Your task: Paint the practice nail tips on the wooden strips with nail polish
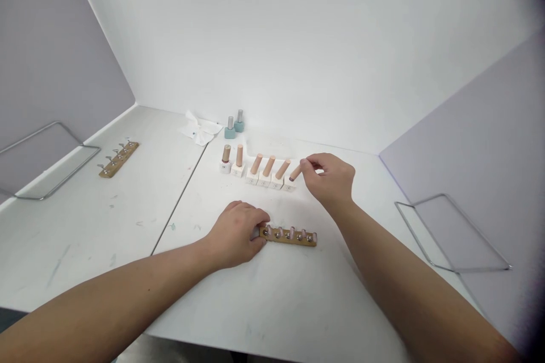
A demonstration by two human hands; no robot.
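Note:
Between its thumb and fingers, my left hand (239, 233) grips the left end of a wooden nail-tip stand (293, 241), which lies flat on the table. Several pale nail tips (292, 232) sit on its round metal holders. Beyond it, my right hand (330, 177) pinches the tan cap (295, 173) of the rightmost nail polish bottle (290, 184). That cap tilts to the right at the bottle's neck; whether it is screwed on or lifted, I cannot tell. A row of white nail polish bottles (264, 180) with similar tan caps extends to the left.
Two teal bottles (230, 131) and a crumpled white tissue (200, 127) are at the back. A second wooden stand (119, 160) with clear tips lies at the left. Wire frames stand at the left (51, 198) and right (481, 270). A seam (179, 200) crosses the white table.

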